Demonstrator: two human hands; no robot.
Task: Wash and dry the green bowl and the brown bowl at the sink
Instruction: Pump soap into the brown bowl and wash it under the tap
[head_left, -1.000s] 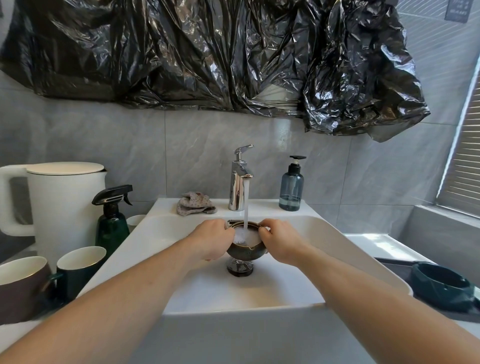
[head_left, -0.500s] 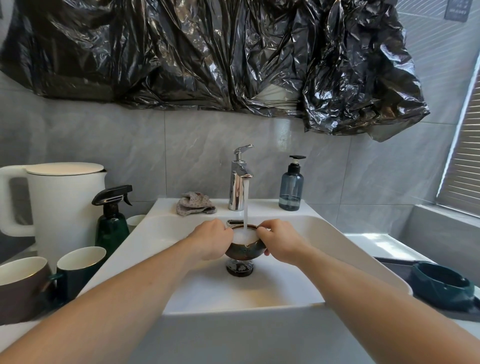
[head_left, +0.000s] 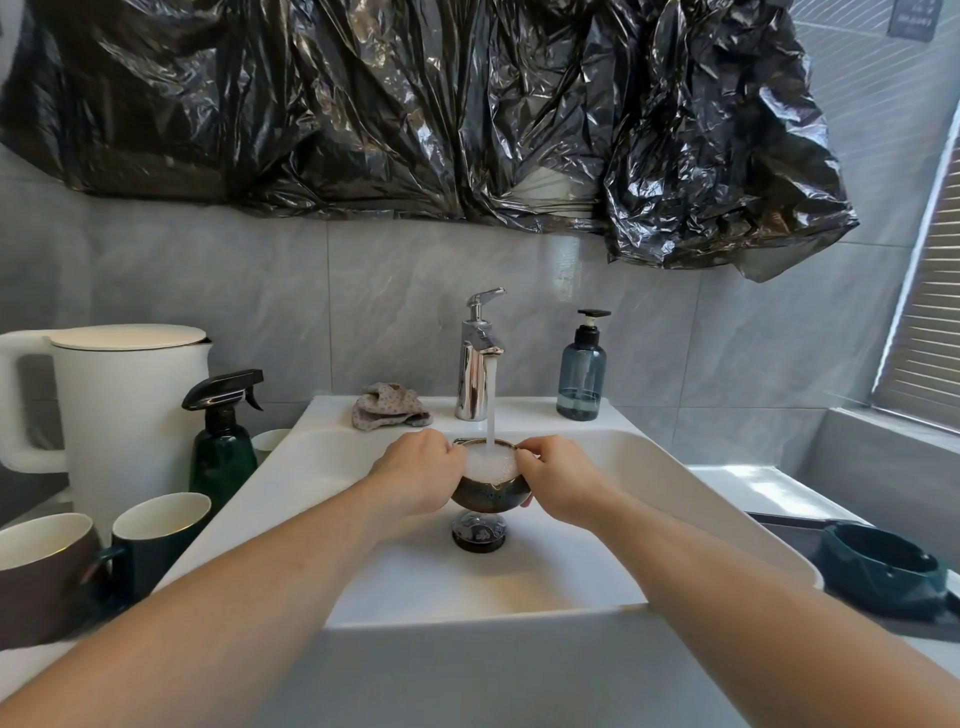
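The brown bowl (head_left: 488, 491) is held over the drain of the white sink (head_left: 644, 467), directly under the running tap (head_left: 475, 358). Water pours into it and white foam fills its inside. My left hand (head_left: 418, 475) grips its left side and my right hand (head_left: 558, 480) grips its right rim, so most of its wall is hidden. The green bowl (head_left: 883, 569) stands on a dark tray at the right of the sink, apart from both hands.
A crumpled cloth (head_left: 387, 405) lies on the sink's back ledge beside the tap, with a soap pump bottle (head_left: 582, 371) to its right. At the left stand a white kettle (head_left: 124, 405), a green spray bottle (head_left: 221, 441), a green mug (head_left: 158, 535) and a brown mug (head_left: 41, 571).
Both hands have lifted the brown bowl slightly, away from the drain plug. Foam in it has risen closer to the rim. Water keeps running.
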